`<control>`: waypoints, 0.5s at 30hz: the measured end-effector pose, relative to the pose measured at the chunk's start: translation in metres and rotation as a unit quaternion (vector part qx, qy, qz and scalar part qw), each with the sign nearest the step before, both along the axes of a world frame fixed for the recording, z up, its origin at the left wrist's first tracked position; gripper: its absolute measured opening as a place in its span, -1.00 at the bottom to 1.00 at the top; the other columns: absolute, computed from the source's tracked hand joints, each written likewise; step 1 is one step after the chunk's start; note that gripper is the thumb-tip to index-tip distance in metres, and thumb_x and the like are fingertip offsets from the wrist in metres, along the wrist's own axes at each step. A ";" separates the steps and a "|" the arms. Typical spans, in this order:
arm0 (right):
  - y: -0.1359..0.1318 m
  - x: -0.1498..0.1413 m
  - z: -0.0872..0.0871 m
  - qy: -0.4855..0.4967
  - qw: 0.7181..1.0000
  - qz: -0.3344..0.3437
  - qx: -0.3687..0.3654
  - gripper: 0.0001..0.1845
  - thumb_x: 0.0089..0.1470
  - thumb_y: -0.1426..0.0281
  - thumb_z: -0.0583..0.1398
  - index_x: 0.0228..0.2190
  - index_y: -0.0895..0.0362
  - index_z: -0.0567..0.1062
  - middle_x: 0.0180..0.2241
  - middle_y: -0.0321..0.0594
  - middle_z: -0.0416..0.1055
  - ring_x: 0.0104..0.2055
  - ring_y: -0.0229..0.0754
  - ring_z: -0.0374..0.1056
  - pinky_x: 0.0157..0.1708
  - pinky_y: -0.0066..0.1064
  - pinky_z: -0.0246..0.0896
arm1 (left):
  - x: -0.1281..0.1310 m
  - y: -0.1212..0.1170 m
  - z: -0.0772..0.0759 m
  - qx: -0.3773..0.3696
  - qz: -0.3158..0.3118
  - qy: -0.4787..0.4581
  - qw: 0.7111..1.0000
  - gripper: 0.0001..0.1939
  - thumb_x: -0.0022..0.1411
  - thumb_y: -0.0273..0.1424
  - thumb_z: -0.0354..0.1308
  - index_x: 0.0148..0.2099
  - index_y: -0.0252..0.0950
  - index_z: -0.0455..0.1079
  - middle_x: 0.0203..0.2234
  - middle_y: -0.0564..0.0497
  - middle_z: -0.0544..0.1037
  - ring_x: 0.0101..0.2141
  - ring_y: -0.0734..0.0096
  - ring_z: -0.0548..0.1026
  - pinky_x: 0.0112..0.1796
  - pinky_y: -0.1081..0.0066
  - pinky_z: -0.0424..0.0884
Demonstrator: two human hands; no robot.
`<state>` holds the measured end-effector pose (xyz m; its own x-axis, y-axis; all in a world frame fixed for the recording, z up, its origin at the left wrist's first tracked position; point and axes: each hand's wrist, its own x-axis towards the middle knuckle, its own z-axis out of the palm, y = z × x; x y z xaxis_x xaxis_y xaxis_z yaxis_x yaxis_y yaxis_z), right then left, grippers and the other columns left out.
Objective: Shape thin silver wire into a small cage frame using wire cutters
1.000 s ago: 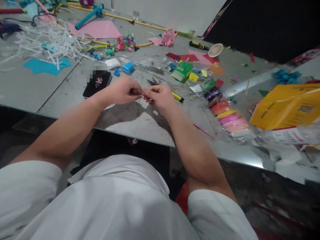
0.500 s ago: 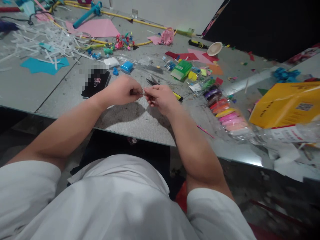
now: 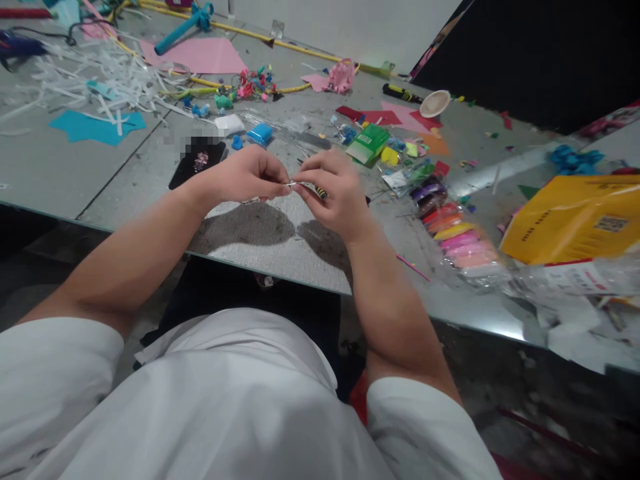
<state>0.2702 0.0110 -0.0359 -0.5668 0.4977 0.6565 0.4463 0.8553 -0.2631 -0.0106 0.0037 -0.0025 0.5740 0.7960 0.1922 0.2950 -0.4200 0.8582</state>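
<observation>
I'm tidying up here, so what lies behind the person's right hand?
Behind the right hand, a yellow-and-black piece shows through the grip, and a dark tip shows past its right edge. Whatever lies between is covered; whether they join cannot be seen.

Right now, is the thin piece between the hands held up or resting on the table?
Held up: the left hand and right hand pinch the thin piece between them, casting shadows on the table below.

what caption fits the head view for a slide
Left hand and right hand pinch a small thin item above a grey table, near a blue packet.
</observation>
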 end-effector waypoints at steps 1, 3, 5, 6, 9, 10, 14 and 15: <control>-0.002 -0.001 0.001 -0.004 1.000 -0.005 -0.010 -0.61 0.70 -0.02 0.25 -0.01 -0.11 0.80 0.03 0.00 0.75 0.13 0.25 0.63 0.39 0.38 0.58 | 0.000 0.000 0.000 -0.004 -0.001 -0.002 1.000 -0.78 0.41 -0.28 0.66 -0.23 -0.27 0.76 -0.58 0.05 0.57 -0.50 0.40 0.56 -0.40 0.40 0.45; -0.007 -0.003 0.004 -0.005 0.999 -0.006 -0.032 -0.62 0.70 -0.01 0.25 -0.03 -0.11 0.79 0.03 0.02 0.75 0.14 0.25 0.61 0.40 0.37 0.57 | -0.001 0.001 0.000 -0.013 0.004 -0.002 1.000 -0.78 0.40 -0.28 0.67 -0.22 -0.28 0.77 -0.57 0.05 0.57 -0.49 0.39 0.56 -0.39 0.39 0.46; -0.012 -0.007 0.008 0.001 0.998 -0.006 -0.068 -0.65 0.68 -0.02 0.29 -0.07 -0.12 0.77 0.02 0.00 0.75 0.12 0.22 0.59 0.39 0.30 0.57 | -0.002 0.001 -0.001 -0.020 0.009 0.002 1.000 -0.77 0.39 -0.27 0.68 -0.22 -0.28 0.77 -0.57 0.04 0.57 -0.48 0.37 0.58 -0.38 0.38 0.48; -0.015 -0.008 0.010 0.008 0.996 -0.007 -0.094 -0.66 0.67 -0.03 0.32 -0.09 -0.12 0.75 0.01 -0.02 0.75 0.09 0.18 0.58 0.35 0.24 0.58 | -0.003 0.002 -0.001 -0.021 0.009 0.005 1.000 -0.77 0.39 -0.27 0.68 -0.22 -0.28 0.77 -0.56 0.04 0.58 -0.47 0.37 0.58 -0.37 0.38 0.48; -0.021 -0.015 0.017 0.044 0.980 -0.017 -0.195 -0.65 0.55 -0.03 0.46 -0.21 -0.08 0.69 -0.10 -0.09 0.70 -0.06 0.07 0.52 0.13 0.02 0.61 | -0.005 0.003 0.000 -0.001 0.005 0.024 1.000 -0.81 0.37 -0.29 0.63 -0.22 -0.28 0.77 -0.53 0.03 0.61 -0.46 0.39 0.56 -0.35 0.37 0.44; -0.022 -0.017 0.019 0.057 0.970 -0.023 -0.235 -0.62 0.50 -0.03 0.50 -0.25 -0.06 0.67 -0.18 -0.14 0.66 -0.13 0.03 0.48 0.03 -0.03 0.58 | -0.006 0.004 0.000 0.013 0.002 0.034 0.999 -0.83 0.35 -0.30 0.62 -0.22 -0.28 0.77 -0.52 0.02 0.63 -0.46 0.39 0.55 -0.34 0.37 0.42; -0.026 -0.024 0.022 0.095 0.881 -0.040 -0.462 -0.49 0.37 -0.05 0.61 -0.39 -0.03 0.61 -0.50 -0.35 0.35 -0.37 -0.11 0.28 -0.31 -0.20 0.32 | -0.006 0.006 0.000 0.076 -0.010 0.071 0.995 -0.85 0.29 -0.30 0.57 -0.23 -0.27 0.75 -0.49 0.03 0.65 -0.40 0.39 0.57 -0.29 0.37 0.38; -0.026 -0.025 0.022 0.112 0.854 -0.040 -0.506 -0.46 0.36 -0.06 0.63 -0.41 -0.03 0.59 -0.54 -0.38 0.29 -0.42 -0.14 0.22 -0.36 -0.23 0.26 | -0.005 0.007 -0.001 0.087 -0.007 0.071 0.994 -0.85 0.29 -0.29 0.56 -0.24 -0.27 0.75 -0.49 0.03 0.65 -0.39 0.39 0.56 -0.28 0.37 0.38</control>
<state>0.2447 -0.0152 -0.0137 -0.4206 0.9062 -0.0445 0.3338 0.1090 -0.9363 -0.0156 0.0106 -0.0035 0.6154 0.7499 0.2429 0.4015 -0.5634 0.7220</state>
